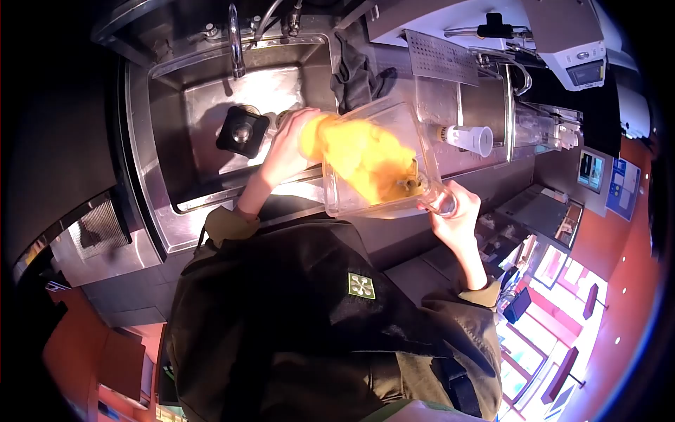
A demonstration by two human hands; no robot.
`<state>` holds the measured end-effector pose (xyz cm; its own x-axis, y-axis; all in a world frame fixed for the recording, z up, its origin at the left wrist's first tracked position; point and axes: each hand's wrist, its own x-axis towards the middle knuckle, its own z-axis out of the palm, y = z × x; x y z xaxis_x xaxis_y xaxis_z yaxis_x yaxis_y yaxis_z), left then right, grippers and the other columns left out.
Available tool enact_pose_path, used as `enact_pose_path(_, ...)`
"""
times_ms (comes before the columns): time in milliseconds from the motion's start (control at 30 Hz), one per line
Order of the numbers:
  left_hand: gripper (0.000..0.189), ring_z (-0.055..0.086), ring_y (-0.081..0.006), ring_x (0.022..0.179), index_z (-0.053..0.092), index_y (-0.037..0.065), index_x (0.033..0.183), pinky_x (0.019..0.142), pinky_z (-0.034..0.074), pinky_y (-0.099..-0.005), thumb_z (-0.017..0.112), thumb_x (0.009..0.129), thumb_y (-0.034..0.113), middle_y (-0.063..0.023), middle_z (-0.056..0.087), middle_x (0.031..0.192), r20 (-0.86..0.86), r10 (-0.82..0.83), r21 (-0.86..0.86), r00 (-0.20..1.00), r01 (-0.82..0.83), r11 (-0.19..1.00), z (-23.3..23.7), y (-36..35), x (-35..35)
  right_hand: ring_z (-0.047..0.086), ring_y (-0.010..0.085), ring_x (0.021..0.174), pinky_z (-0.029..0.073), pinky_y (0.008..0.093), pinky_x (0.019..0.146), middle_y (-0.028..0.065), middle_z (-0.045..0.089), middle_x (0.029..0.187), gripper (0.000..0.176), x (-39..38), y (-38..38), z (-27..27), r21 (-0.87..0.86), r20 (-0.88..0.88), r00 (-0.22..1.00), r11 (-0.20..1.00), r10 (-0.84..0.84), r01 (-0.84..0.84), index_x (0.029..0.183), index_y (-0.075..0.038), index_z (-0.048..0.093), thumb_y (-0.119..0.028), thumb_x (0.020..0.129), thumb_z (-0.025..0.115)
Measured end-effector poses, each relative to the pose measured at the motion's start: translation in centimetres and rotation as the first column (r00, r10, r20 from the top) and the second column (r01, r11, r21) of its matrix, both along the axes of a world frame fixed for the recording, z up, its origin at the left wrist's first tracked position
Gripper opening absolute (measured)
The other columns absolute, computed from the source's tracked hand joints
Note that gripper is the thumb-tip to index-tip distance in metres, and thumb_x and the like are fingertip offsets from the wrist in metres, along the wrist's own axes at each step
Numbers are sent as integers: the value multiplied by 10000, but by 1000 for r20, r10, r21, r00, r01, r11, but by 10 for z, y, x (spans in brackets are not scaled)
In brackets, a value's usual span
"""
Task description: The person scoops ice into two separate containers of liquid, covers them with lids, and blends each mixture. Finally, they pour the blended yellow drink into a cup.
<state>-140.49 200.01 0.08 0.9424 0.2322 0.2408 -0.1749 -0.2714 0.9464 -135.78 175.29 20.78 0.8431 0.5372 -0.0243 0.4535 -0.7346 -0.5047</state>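
A clear, square-sided blender jar point(337, 190) is tilted over the sink's right edge, with a bright orange-yellow mass point(373, 158) inside. Dark metal parts show at its right end. My right hand point(455, 214) is wrapped round the jar's clear handle point(441, 202). At the jar's left end, my left hand point(290, 144) curves its fingers round the orange-yellow stuff where it comes out past the rim; what this hand grips I cannot tell. Below and left of it, a black square piece with a round metal centre point(242, 132) lies in the steel sink point(169, 141).
A faucet point(236, 49) reaches over the sink. A dark cloth point(355, 74) lies beside the sink's right rim. Further right are a white cup point(470, 139) on its side, a perforated metal plate point(441, 58) and a white machine with a display point(573, 53).
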Motion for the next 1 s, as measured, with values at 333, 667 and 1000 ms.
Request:
enact_pose_path(333, 792, 517, -221, 1090, 436, 87, 1222, 913, 425, -327, 797, 518, 75, -84, 527, 1172, -65, 26, -215, 998, -39, 976, -4, -6, -1, 472, 140, 503, 368, 252, 497, 37, 493, 587, 226, -20, -27, 3, 283, 60, 972, 938, -228, 203, 617, -20, 523, -118, 636, 726)
enact_pose_path(667, 742, 553, -185, 1045, 405, 21, 1219, 886, 444, -299, 786, 586, 86, -118, 554, 1131, 53, -205, -267, 977, 211, 940, 53, -79, 57, 477, 117, 526, 376, 247, 510, 24, 483, 592, 292, -67, -132, -4, 411, -34, 861, 778, -508, 475, 684, 1, 535, -193, 661, 753)
enact_pose_path(1000, 654, 558, -192, 1025, 474, 43, 1181, 878, 453, -302, 779, 604, 88, -82, 573, 1110, 45, -167, -107, 985, 171, 979, 89, -121, 73, 441, 114, 521, 346, 251, 505, 24, 452, 570, 383, -56, -175, 14, 269, -157, 887, 845, -434, 462, 599, -6, 467, -241, 643, 766)
